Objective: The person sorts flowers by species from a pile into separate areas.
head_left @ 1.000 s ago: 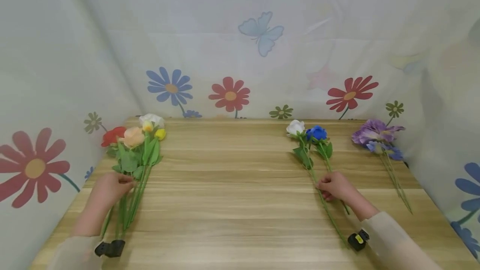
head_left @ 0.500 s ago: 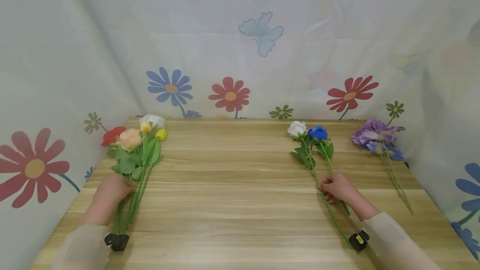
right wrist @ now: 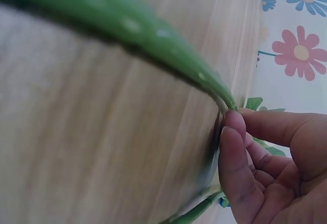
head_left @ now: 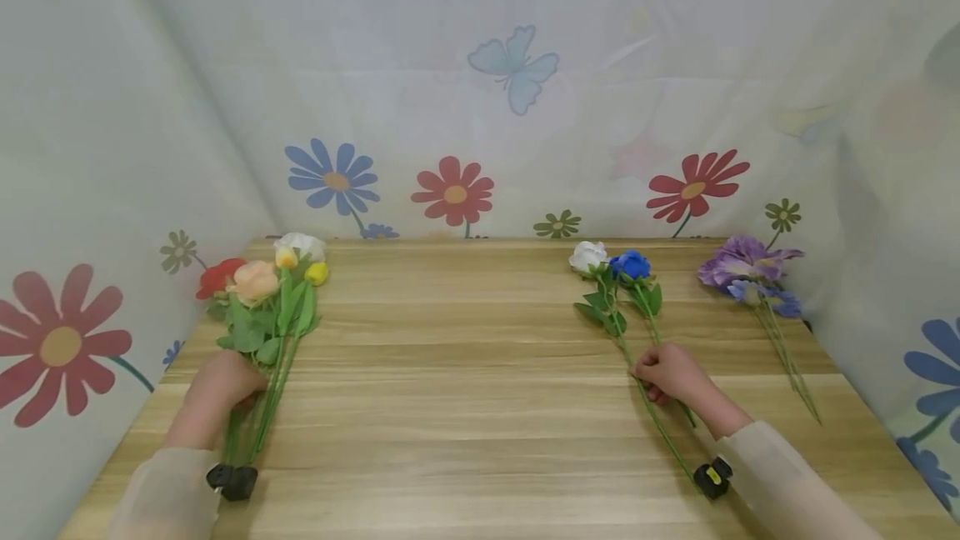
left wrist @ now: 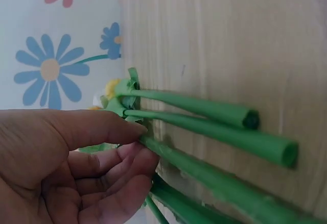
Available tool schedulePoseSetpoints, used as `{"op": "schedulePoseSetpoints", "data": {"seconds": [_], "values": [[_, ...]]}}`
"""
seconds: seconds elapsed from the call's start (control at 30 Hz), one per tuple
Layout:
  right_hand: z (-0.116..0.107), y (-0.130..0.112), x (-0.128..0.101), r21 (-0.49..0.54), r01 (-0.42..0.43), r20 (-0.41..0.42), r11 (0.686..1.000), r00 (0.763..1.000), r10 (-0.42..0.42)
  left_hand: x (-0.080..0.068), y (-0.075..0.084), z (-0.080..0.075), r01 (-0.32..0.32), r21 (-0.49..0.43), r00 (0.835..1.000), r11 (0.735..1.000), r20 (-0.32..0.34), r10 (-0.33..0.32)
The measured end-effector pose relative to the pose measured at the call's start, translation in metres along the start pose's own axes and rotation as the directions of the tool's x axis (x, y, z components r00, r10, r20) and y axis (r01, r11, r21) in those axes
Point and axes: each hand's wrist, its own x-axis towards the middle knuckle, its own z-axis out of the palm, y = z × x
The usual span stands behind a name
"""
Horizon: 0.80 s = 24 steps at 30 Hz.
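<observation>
At the left, red [head_left: 219,277], peach [head_left: 256,282], yellow [head_left: 317,274] and white [head_left: 301,247] artificial flowers lie bunched, with a yellow-orange tulip [head_left: 286,257]. My left hand [head_left: 225,382] is over their stems; in the left wrist view, its thumb and fingertips pinch a green flower stem [left wrist: 204,175]. Which bloom it belongs to is hidden. At the right, my right hand [head_left: 671,375] pinches the stem [right wrist: 153,38] of the white rose [head_left: 588,257] between thumb and fingers. A blue rose [head_left: 631,265] lies beside it, its stem passing under that hand.
Purple flowers [head_left: 748,263] and smaller blue-violet ones [head_left: 784,303] lie at the far right of the wooden table [head_left: 450,407]. A printed cloth [head_left: 405,107] hangs behind the table and along both sides. Each wrist carries a small black camera [head_left: 238,483].
My left hand has moved slightly down and its fingers have closed more over the stems. The peach flower and yellow-orange tulip have shifted a little left. My right hand has barely moved.
</observation>
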Motion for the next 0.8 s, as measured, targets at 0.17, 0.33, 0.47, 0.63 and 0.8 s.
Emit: {"op": "schedulePoseSetpoints", "data": {"seconds": [0.17, 0.33, 0.47, 0.63, 0.8], "values": [[0.001, -0.001, 0.0, -0.001, 0.004, -0.006, 1.0, 1.0, -0.004, -0.005, -0.001, -0.004, -0.018, -0.022, 1.0, 1.0, 0.007, 0.018], [0.002, -0.003, 0.0, -0.014, 0.013, -0.013, 1.0, 1.0, -0.013, -0.01, 0.004, -0.01, -0.017, -0.047, 0.999, 0.999, 0.034, 0.019], [0.002, -0.005, -0.001, -0.026, 0.019, -0.01, 0.999, 1.0, -0.019, -0.014, 0.006, -0.015, -0.029, -0.05, 0.998, 0.998, 0.053, 0.031], [0.002, -0.006, -0.002, -0.028, 0.017, 0.002, 0.999, 1.0, -0.016, -0.018, 0.01, -0.02, -0.049, -0.082, 0.997, 0.995, 0.059, 0.054], [-0.002, -0.007, -0.001, -0.016, 0.018, 0.025, 1.0, 1.0, -0.017, -0.022, 0.015, -0.026, -0.058, -0.084, 0.997, 0.995, 0.041, 0.062]]}}
